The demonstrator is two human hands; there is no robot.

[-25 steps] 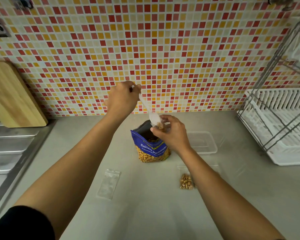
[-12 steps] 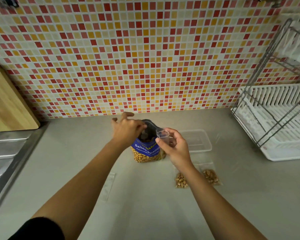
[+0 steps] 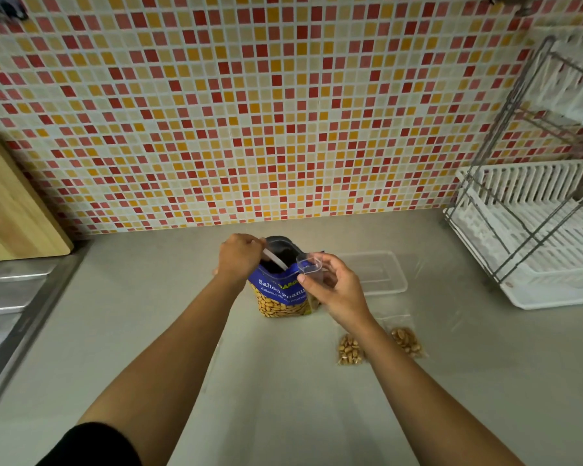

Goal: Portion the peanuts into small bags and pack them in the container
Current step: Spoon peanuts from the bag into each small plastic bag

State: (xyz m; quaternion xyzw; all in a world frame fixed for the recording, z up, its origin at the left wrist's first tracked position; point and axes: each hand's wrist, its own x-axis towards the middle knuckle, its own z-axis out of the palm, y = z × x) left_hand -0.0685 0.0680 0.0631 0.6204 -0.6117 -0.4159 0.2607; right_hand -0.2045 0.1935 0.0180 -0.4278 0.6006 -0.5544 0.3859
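Mosaic tiles in red, orange and cream back our pale grey table [image 3: 283, 398], with a white dish rack [image 3: 532, 250] to the right and a wooden board [image 3: 11, 210] leaning at the left. We have the blue peanut pouch [image 3: 281, 294] standing upright in the middle, its mouth open toward us so the spoon can go straight down. Our left hand [image 3: 239, 258] is curled over the pouch's left rim, its grip closed around the handle of a white plastic spoon [image 3: 275, 258] whose bowl is sunk out of sight inside; the wrist is bent downward, forearm reaching in from the lower left. Our right hand [image 3: 337, 290] holds a small clear bag [image 3: 310, 265] just beside the pouch's right rim, thumb and fingers pinching it so the mouth gapes upward, close enough that, we judge, a scoop need travel only a short way. Two filled small bags [image 3: 350, 349] [image 3: 406, 341] lie flat on the table on either side of our right forearm, kept near. The clear container [image 3: 381, 272] waits empty behind the right hand, so packing has not begun.
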